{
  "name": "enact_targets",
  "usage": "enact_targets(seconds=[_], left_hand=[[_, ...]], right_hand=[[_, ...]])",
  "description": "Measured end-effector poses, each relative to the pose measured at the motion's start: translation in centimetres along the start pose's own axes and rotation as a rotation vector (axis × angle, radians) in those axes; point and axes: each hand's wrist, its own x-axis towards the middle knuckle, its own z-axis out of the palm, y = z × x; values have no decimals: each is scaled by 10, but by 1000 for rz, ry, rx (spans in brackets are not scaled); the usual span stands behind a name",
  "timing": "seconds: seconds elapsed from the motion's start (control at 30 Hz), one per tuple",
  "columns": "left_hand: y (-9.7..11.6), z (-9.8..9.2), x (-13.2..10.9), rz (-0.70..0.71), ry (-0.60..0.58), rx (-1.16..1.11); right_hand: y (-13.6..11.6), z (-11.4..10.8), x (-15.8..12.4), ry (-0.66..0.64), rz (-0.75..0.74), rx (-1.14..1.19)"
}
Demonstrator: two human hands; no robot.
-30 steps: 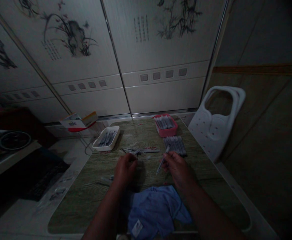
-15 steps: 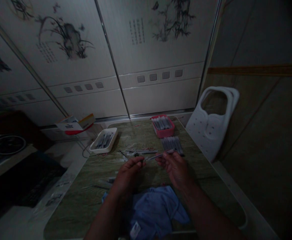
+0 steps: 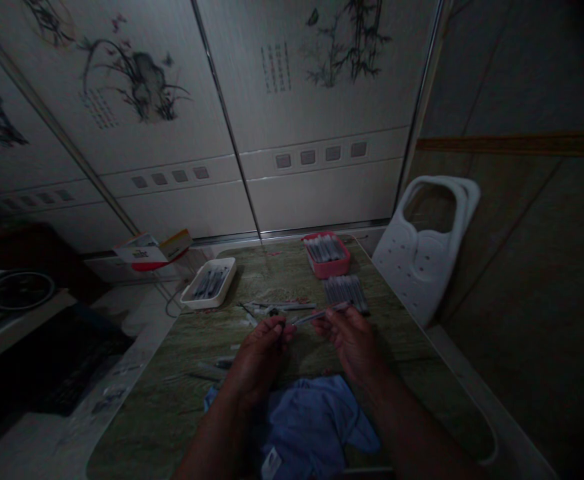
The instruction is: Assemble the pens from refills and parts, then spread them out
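Observation:
Between thumb and fingers, my right hand (image 3: 347, 333) grips a slim pen (image 3: 306, 319), its tip pointing left toward my other hand. My left hand (image 3: 266, 340) is closed in a pinch on a small dark piece (image 3: 281, 325), perhaps a pen cap; the dim light hides its details. A small gap shows between this piece and the pen tip. Just beyond my hands lie loose pen parts (image 3: 292, 306) on the table. To the right, a row of pens (image 3: 346, 292) lies side by side in front of a pink basket (image 3: 333, 267) filled with more pens.
A white tray (image 3: 227, 283) of dark pen parts stands at the table's (image 3: 437, 400) far left. A blue cloth (image 3: 307, 420) lies near me, with several thin parts (image 3: 212, 369) to its left. A folded white chair (image 3: 417, 253) leans beyond the right edge.
My left hand has turned slightly and drawn back from the pen tip, so the dark piece shows more. My right hand still holds the pen in nearly the same place.

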Motion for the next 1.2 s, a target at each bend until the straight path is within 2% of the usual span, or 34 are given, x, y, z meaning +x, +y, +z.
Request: enact_targets(seconds=[0.3,0.57,0.7,0.87,0.97,1.07,1.2], left_hand=[[0,12,-6,9,2,48],[-7,8,-2,51,-28,85],[1,-5,4,114,40,232],[26,-35,9,376,197,751],[28,-47,14,456,208,969],[22,-54,21,472,182,1022],[21,-62,27,471,214,1054]], right_hand=[[-1,5,-3,38,-23,-42],[4,2,-1,10,-48,-69],[2,-1,0,30,-54,-87],[-1,-4,2,93,-54,-136],[-1,-3,2,101,-42,-158],[0,-2,2,101,-40,-188],[1,-6,3,108,-43,-207]])
